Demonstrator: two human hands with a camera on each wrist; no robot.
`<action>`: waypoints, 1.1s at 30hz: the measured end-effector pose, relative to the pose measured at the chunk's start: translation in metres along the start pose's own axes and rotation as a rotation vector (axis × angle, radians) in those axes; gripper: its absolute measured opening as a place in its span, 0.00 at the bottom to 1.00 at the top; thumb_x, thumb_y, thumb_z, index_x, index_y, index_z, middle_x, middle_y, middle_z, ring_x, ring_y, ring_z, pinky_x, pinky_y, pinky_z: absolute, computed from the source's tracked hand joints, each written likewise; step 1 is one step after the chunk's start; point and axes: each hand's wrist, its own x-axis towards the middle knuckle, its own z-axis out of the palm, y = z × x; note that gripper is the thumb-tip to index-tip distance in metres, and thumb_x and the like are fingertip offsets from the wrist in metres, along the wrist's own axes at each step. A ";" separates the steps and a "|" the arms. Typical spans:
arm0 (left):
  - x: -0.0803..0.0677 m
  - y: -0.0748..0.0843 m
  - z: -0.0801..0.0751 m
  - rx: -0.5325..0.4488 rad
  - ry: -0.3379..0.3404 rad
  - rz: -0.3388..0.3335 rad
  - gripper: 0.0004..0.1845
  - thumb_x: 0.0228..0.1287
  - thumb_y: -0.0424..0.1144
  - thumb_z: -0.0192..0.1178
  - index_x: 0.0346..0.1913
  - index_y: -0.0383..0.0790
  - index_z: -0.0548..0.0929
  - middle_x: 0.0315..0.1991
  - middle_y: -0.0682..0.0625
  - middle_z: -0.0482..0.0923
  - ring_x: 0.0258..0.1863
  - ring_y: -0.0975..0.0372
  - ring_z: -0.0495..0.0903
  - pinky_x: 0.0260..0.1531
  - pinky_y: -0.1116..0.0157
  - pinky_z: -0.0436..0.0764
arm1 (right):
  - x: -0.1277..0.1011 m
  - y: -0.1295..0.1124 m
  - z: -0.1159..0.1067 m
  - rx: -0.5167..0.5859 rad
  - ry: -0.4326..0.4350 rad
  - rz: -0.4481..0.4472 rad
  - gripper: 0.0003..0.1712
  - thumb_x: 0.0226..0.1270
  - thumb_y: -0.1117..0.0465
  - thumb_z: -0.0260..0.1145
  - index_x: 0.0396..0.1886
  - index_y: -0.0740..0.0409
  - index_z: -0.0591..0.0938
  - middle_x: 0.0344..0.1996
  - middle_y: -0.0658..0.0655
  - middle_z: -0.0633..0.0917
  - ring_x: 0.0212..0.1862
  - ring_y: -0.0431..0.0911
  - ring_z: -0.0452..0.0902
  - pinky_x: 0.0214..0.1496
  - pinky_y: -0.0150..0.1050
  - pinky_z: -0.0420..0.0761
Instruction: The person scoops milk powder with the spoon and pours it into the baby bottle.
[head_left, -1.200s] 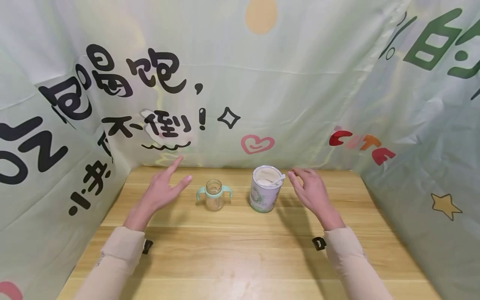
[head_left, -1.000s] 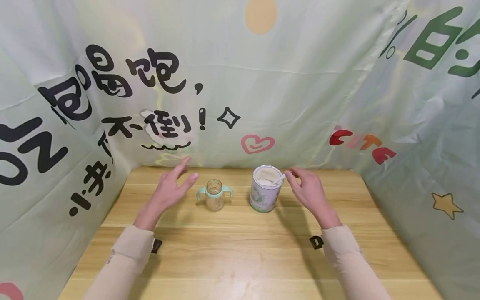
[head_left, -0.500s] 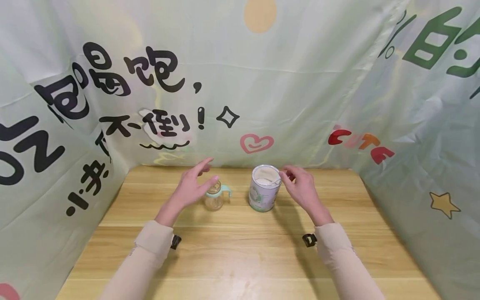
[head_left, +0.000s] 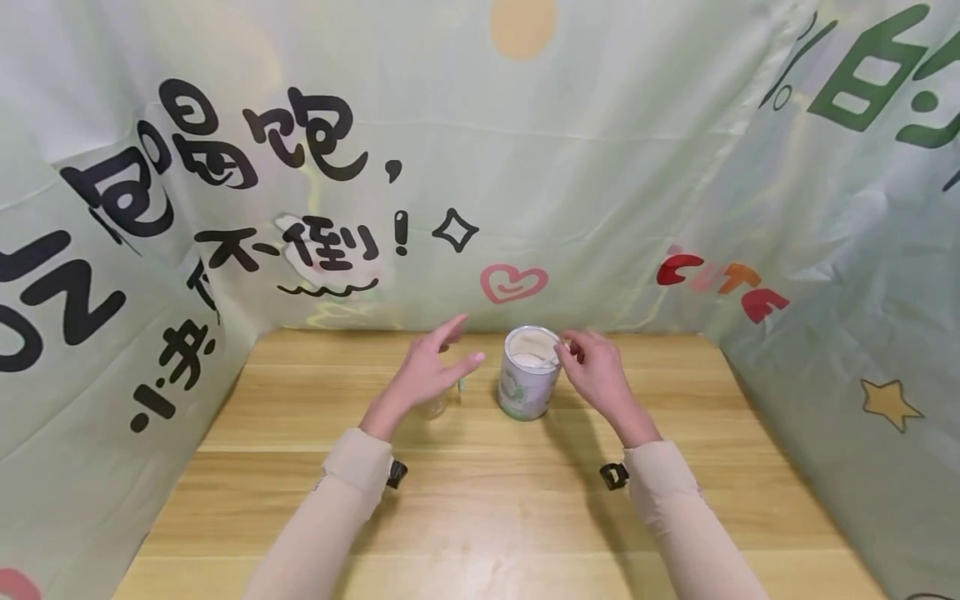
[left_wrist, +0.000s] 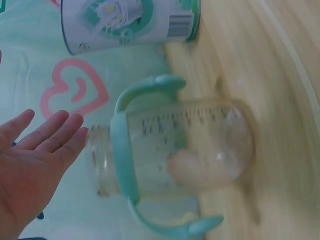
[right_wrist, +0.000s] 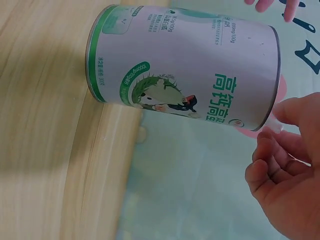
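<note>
Near, lower centre of head view: bare light wooden table (head_left: 480,517), both sleeves coming in from the bottom edge.

Mid-frame: left hand (head_left: 427,375) with fingers spread and straight, holding nothing, hovering over the clear glass baby bottle with mint-green handles (left_wrist: 175,150). The bottle stands upright, long axis vertical, mostly hidden under that hand.

Just right of it: white-and-green cylindrical powder tin (head_left: 528,372), upright, open-topped. Right hand (head_left: 596,371) at its rim, fingers curled, pinching the white scoop handle (right_wrist: 272,122).

Left hand is nearer the bottle, right hand nearer the tin.
</note>
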 end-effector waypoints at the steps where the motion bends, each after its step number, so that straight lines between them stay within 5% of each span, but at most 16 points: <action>1: 0.002 0.000 0.003 -0.001 -0.008 -0.001 0.43 0.71 0.58 0.66 0.82 0.48 0.63 0.70 0.35 0.77 0.70 0.45 0.77 0.71 0.47 0.77 | 0.000 0.000 0.000 -0.003 0.000 -0.005 0.14 0.73 0.64 0.69 0.50 0.70 0.87 0.29 0.61 0.82 0.31 0.50 0.74 0.36 0.41 0.73; 16: 0.019 0.007 0.036 -0.064 -0.085 -0.067 0.48 0.67 0.63 0.68 0.83 0.53 0.60 0.73 0.38 0.75 0.70 0.44 0.77 0.68 0.45 0.79 | 0.004 -0.007 -0.001 0.031 -0.007 0.034 0.12 0.73 0.62 0.71 0.49 0.65 0.89 0.34 0.62 0.89 0.30 0.49 0.80 0.34 0.37 0.78; 33: 0.033 0.010 0.062 -0.122 -0.138 -0.014 0.50 0.68 0.52 0.72 0.83 0.37 0.58 0.75 0.37 0.72 0.68 0.45 0.80 0.63 0.51 0.84 | 0.004 -0.006 0.001 0.133 -0.012 0.134 0.11 0.75 0.61 0.67 0.47 0.63 0.90 0.33 0.61 0.91 0.29 0.45 0.77 0.31 0.32 0.75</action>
